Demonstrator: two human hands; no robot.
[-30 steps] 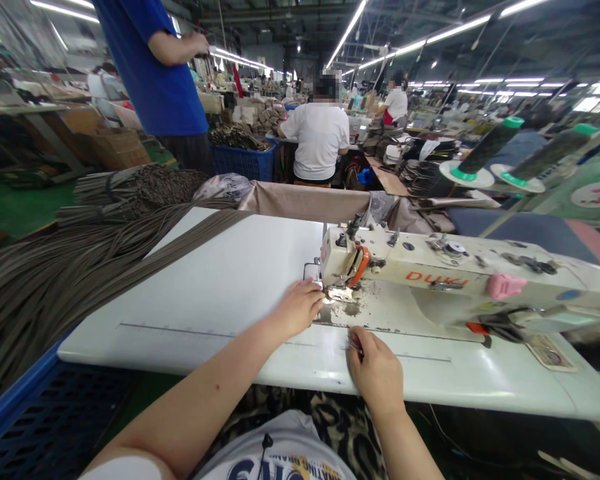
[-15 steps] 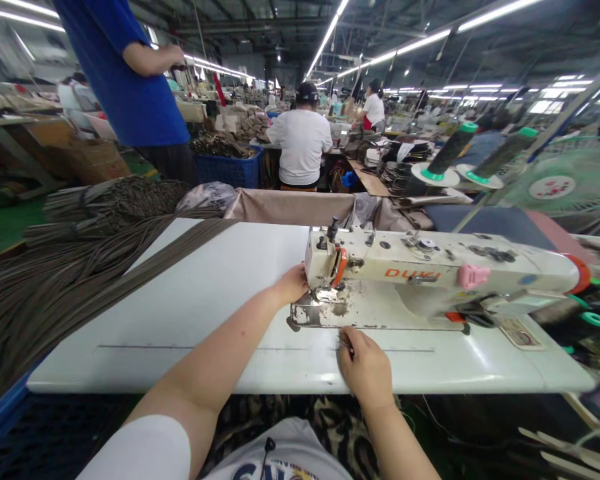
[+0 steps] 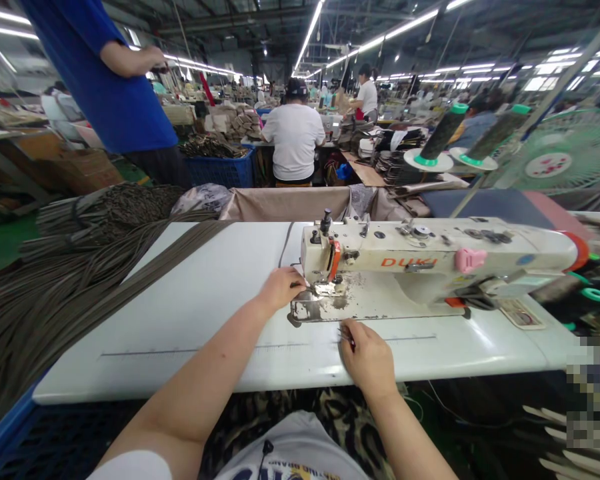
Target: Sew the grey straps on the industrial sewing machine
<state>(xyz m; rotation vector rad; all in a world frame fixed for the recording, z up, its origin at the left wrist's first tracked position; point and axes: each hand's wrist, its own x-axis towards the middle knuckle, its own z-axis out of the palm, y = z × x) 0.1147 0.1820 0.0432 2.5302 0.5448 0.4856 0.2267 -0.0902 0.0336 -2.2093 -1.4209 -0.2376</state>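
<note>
My left hand (image 3: pixel 283 288) is closed in a pinch at the left end of the sewing machine (image 3: pixel 440 257), beside the presser foot (image 3: pixel 329 287). Between its fingertips is the end of a dark narrow strip (image 3: pixel 287 243), which runs back over the table behind the machine head. My right hand (image 3: pixel 369 353) rests at the front edge of the machine bed, its fingers curled round a small thin metal tool (image 3: pixel 345 335) that looks like thread snips. Most of that tool is hidden by the fingers.
Long grey-brown strips (image 3: pixel 145 267) drape over the left side of the white table (image 3: pixel 220 287). Behind it stands a fabric-lined bin (image 3: pixel 290 203). Thread cones (image 3: pixel 440 137) and a green fan (image 3: pixel 570 153) are at right. A person in blue (image 3: pixel 100 80) stands at left.
My left hand has come from behind the machine head a little to the left and nearer, with a dark strip now showing in it. My right hand stays at the bed edge.
</note>
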